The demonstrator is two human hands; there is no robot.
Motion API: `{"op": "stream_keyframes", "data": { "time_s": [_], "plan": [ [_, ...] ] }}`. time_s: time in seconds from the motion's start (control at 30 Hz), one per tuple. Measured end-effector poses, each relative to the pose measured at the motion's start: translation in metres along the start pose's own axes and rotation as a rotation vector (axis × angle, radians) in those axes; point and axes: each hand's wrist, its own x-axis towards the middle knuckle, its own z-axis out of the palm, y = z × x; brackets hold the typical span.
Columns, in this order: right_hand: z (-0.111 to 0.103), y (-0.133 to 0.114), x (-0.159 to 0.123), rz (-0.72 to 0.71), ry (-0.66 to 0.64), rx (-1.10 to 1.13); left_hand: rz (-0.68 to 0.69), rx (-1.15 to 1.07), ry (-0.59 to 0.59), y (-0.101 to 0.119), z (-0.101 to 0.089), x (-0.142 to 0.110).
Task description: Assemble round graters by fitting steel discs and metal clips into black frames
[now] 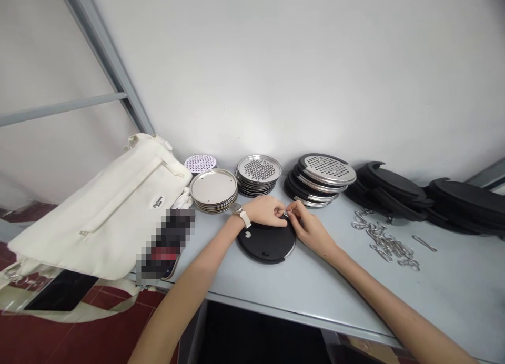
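The left hand (265,210) and right hand (310,227) have their grips clamped on a small metal ring (285,213), half hidden by fingers, at the rim of a black round disc (266,243) on the table (453,285); stacked steel graters (315,177) stand just beyond, loose metal links (384,243) at right, a blurred object (165,243) at left

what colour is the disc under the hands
Black disc with a silver edge, best in the head view.

Head-worn view, facing down and forward; close above left hand (263,210), right hand (310,228)
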Motion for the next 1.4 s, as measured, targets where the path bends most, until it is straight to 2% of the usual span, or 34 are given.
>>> {"op": "stream_keyframes", "data": {
  "time_s": [0.23, 0.7, 1.13, 1.4],
  "plan": [
    [-0.001, -0.001, 0.001, -0.003, 0.010, 0.010, -0.019, -0.001, -0.021, 0.004, -0.004, -0.002],
    [-0.004, 0.003, 0.003, -0.071, -0.084, 0.073, 0.028, -0.104, -0.057, 0.006, -0.009, -0.004],
    [-0.009, 0.008, 0.002, -0.030, -0.106, 0.056, 0.096, -0.241, -0.067, 0.001, -0.006, -0.004],
    [-0.013, 0.009, 0.003, 0.038, -0.111, 0.008, 0.038, -0.312, -0.091, 0.000, -0.004, -0.003]
  ]
}}
